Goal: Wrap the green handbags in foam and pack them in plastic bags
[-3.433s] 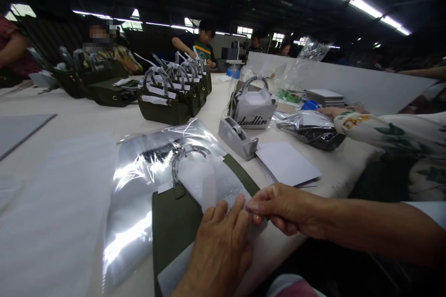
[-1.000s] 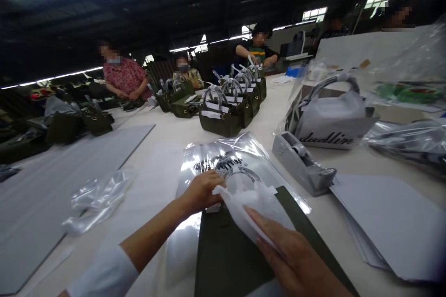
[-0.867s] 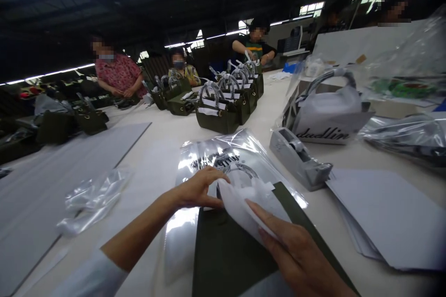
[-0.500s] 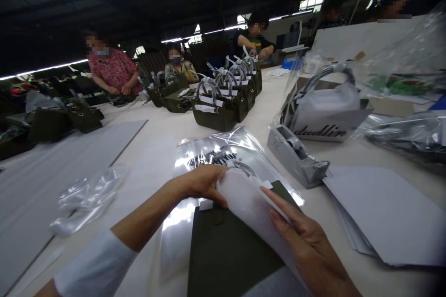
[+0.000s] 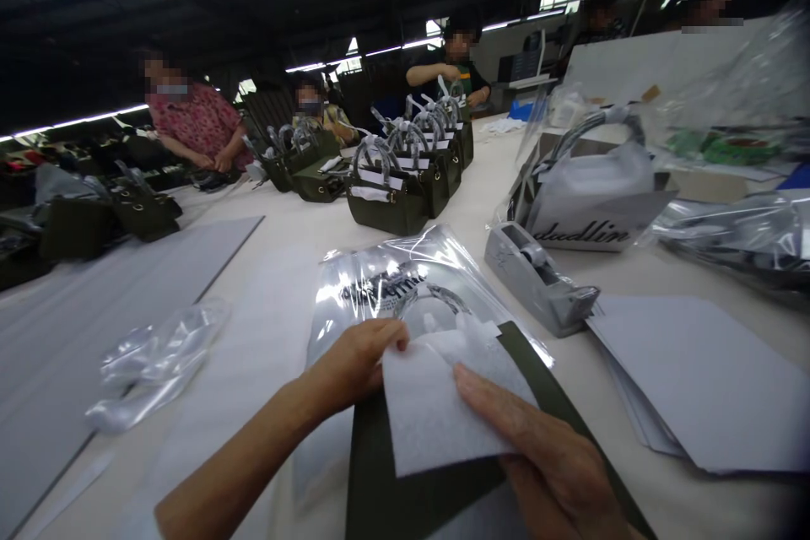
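Note:
A dark green handbag (image 5: pixel 380 472) lies in front of me, its wrapped handle (image 5: pixel 436 299) pointing away. A sheet of white foam paper (image 5: pixel 443 413) covers the part of the bag near the handle. My left hand (image 5: pixel 364 359) pinches the sheet's upper left corner. My right hand (image 5: pixel 544 447) presses on the sheet's right side with its fingers, and its thumb is partly hidden. Under the far end of the bag lies a shiny clear plastic bag (image 5: pixel 342 287) with black lettering.
A grey tape dispenser (image 5: pixel 537 278) and white sheets (image 5: pixel 702 380) lie at right, with a wrapped bag (image 5: pixel 588 194) behind. Crumpled plastic (image 5: pixel 158 354) and grey boards (image 5: pixel 82 354) lie left. Green handbags (image 5: pixel 392 202) stand further back; several people are beyond them.
The white sheet, rolled or curved before, now lies flatter across the bag. My left hand has moved slightly down and left to its corner; my right hand has come down over it.

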### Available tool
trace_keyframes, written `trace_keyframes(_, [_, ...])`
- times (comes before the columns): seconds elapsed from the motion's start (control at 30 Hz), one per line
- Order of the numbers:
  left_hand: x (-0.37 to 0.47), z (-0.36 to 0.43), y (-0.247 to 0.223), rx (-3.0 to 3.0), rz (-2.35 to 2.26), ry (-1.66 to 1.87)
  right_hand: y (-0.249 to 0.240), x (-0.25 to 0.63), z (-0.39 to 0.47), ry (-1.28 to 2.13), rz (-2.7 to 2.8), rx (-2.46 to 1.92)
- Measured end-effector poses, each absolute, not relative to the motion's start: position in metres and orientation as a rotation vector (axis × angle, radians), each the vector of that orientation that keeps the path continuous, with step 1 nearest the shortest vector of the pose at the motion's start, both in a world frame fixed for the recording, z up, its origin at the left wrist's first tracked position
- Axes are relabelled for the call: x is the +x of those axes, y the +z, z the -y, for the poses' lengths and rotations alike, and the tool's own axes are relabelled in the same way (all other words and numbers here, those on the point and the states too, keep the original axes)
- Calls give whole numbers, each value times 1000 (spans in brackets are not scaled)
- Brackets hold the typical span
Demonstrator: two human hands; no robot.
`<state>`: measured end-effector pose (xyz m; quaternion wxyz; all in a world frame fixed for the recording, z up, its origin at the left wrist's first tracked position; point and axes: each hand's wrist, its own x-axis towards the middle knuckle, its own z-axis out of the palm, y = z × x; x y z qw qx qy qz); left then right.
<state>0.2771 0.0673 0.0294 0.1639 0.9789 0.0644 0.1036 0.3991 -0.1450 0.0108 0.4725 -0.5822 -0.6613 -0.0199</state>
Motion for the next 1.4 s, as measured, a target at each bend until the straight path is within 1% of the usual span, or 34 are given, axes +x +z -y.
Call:
trace_keyframes(0.1, [282,-70,35,2843,-178,234,14,398,146,-75,1636,-1379])
trace_keyframes(0.2, [293,-63,30,2877,-348,317,11,393,142,-102,1691,-1342])
trace_keyframes(0.3, [292,-46,21,2847,-481,378,6,390,137,-2,1642,-1442])
trace_keyframes(0.4, [273,-25,20,2806,-424,332,7,389,136,131,1573,-1566])
trace_keyframes(0.5, [250,-11,25,2709,-268,316,14,389,135,170,1567,-1565])
trace_keyframes(0.63, [229,-11,28,2623,-130,283,24,385,129,191,1946,-1378])
trace_keyframes(0.7, [215,-10,28,2598,-231,307,25,383,126,229,2074,-1252])
trace_keyframes(0.83, [171,25,27,2383,-602,515,20,383,126,294,1955,-1246])
trace_keyframes(0.93, [150,66,28,2406,-636,498,19,383,127,313,1940,-1223])
trace_keyframes(1.03, [155,87,30,2447,-606,510,21,384,129,308,1932,-1190])
trace_keyframes(1.17, [177,74,26,2227,-704,570,23,389,131,250,1983,-1091])
trace_keyframes(1.27, [183,61,16,2012,-801,538,21,391,131,217,2115,-1003])
trace_keyframes(1.4, [184,58,3,1868,-850,559,18,390,130,240,2321,-938])
